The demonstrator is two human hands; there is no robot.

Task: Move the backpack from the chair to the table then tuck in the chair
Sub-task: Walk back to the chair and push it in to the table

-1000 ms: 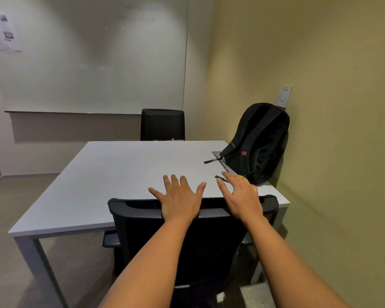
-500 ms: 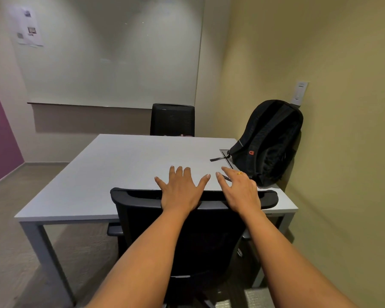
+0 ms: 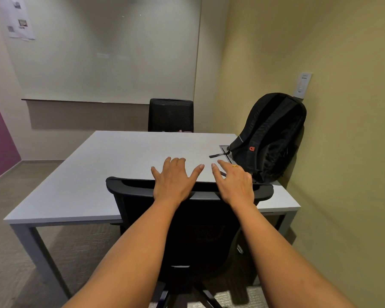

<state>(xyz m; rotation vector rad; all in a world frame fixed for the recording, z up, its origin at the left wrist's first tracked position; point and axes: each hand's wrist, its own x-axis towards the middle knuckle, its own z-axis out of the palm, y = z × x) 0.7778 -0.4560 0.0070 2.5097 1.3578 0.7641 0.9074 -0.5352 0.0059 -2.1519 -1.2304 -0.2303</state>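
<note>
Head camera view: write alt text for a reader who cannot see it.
Both hands, left and right, rest open on the top of a black office chair pushed against a grey table. A black backpack stands on the table's right side against the wall.

You are standing in a small office meeting room. A plain grey square table point(image 3: 111, 174) fills the middle, with black mesh-backed office chairs: one chair point(image 3: 187, 230) at the near side, a second chair point(image 3: 170, 115) opposite. A large whiteboard point(image 3: 102, 50) covers the far wall, with a printed notice point(image 3: 20, 18) taped at its top left corner. A wall switch plate point(image 3: 303, 85) sits on the yellow right wall.
</note>
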